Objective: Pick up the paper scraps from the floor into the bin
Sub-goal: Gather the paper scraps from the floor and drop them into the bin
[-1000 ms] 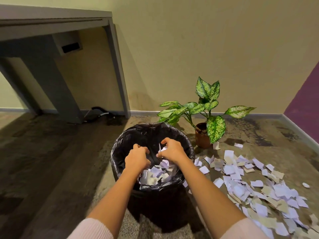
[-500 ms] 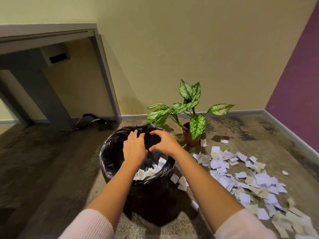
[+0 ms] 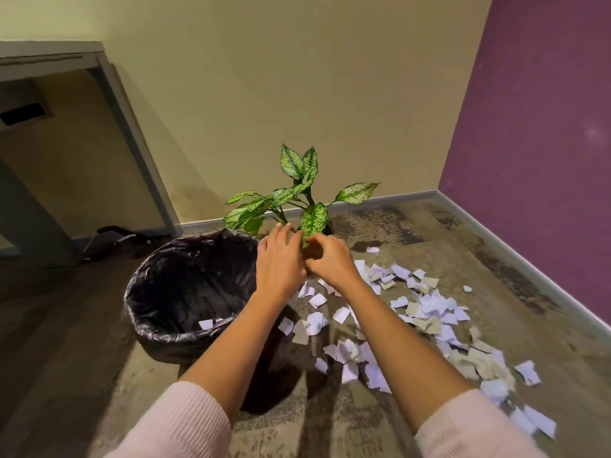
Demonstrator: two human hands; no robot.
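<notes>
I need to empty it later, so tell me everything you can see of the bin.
The bin is round and dark, lined with a crinkly, glossy black plastic bag folded over its rim. It stands upright on the floor, left of the scattered paper scraps and in front of the potted plant. One white scrap shows just inside its near rim. Neither hand touches it.

My left hand [image 3: 279,264] and right hand [image 3: 332,261] hid the plant pot behind them, my palms faced away so any grip was unreadable, and scraps [image 3: 535,421] right of my right sleeve blurred.
</notes>
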